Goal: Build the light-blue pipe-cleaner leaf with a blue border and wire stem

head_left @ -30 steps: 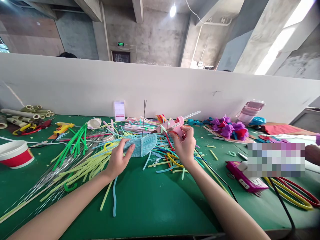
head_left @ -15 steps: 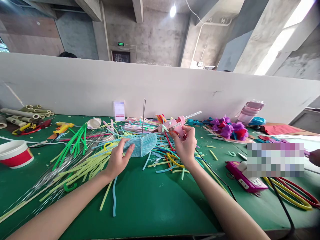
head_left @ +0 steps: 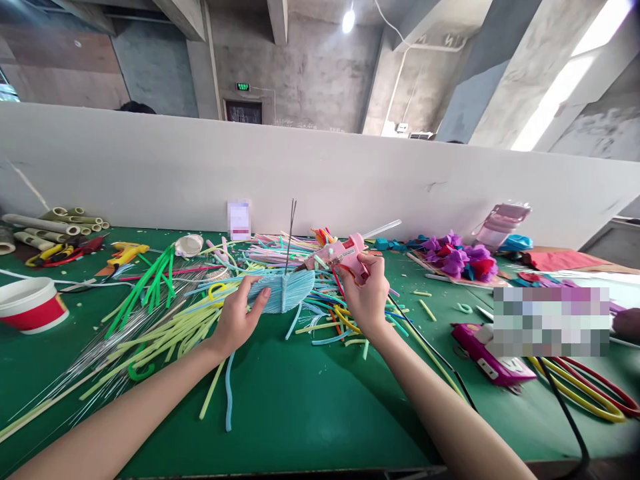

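My left hand [head_left: 243,313] pinches the left side of a pale blue, leaf-like piece [head_left: 299,291] made of fuzzy strands. Two thin dark wires [head_left: 291,230] stick up from its middle ridge. In my right hand [head_left: 367,293] is a pink hot glue gun [head_left: 345,253], its nozzle close to the top of the blue piece near the wires' base; whether they touch I cannot tell. A clear glue stick [head_left: 384,229] pokes out of the gun's back. Below and behind the blue piece lie loose pipe cleaners [head_left: 187,328] in yellow-green, blue and other colours.
On the green table [head_left: 320,407] are a paper cup [head_left: 33,308], a yellow glue gun [head_left: 127,254], bamboo pieces [head_left: 53,227], bundled thin wires [head_left: 107,357], purple flowers [head_left: 456,257] and a magenta power strip [head_left: 493,357]. A black cord [head_left: 435,357] runs beside my right forearm. A white partition [head_left: 320,173] stands behind.
My right hand has moved slightly left and down, bringing the glue gun's nozzle closer to the blue piece and the wires' base. The wires lean slightly more to the right.
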Action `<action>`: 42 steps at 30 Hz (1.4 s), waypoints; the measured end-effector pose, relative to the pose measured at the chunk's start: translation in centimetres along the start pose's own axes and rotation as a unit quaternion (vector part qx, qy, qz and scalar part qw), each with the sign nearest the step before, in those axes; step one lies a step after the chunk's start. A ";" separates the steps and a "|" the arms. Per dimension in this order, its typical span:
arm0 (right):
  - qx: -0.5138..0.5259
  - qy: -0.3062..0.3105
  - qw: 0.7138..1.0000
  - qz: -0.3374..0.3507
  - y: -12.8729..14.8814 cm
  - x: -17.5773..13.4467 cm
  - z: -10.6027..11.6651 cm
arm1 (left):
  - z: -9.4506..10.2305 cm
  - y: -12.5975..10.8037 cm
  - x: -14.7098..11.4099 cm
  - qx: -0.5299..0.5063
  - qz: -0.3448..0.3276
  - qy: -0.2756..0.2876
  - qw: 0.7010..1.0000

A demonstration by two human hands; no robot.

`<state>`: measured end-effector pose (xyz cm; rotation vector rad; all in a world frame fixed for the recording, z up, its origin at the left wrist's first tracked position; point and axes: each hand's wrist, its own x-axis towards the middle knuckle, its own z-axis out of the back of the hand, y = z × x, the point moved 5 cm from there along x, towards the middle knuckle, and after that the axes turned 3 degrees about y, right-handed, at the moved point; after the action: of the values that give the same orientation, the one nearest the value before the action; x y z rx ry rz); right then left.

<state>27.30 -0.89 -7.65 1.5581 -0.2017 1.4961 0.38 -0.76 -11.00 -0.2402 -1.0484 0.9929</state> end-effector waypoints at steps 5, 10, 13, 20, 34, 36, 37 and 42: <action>-0.001 -0.004 1.000 0.013 0.0 0.1 0.1 | 0.0 0.2 -0.1 0.002 -0.001 -0.001 1.000; -0.006 -0.010 0.999 0.032 -0.3 0.2 0.1 | 0.0 0.1 0.0 0.000 0.002 -0.001 1.000; -0.011 -0.010 1.000 0.028 -0.7 0.2 0.1 | -0.1 0.2 0.0 0.001 0.006 0.000 1.000; -0.019 -0.007 1.000 0.014 -1.0 0.1 0.2 | 0.0 0.3 0.0 0.009 0.000 -0.007 1.000; -0.006 -0.007 1.000 -0.017 -1.8 0.2 0.0 | 0.2 -0.1 0.0 0.009 -0.001 -0.017 1.000; -0.006 -0.009 1.000 -0.022 -2.0 0.2 0.1 | 0.2 -0.1 -0.1 0.008 0.003 -0.015 1.000; -0.006 -0.011 1.000 -0.023 -2.1 0.3 0.1 | 0.2 0.0 -0.1 0.008 0.004 -0.014 1.000; -0.003 -0.010 1.000 -0.019 -2.3 0.4 0.2 | 0.2 -0.1 0.0 0.008 0.007 -0.016 1.000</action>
<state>29.10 0.43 -8.42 1.5635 -0.1865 1.4500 0.25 -0.89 -10.81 -0.2181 -1.0690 1.0203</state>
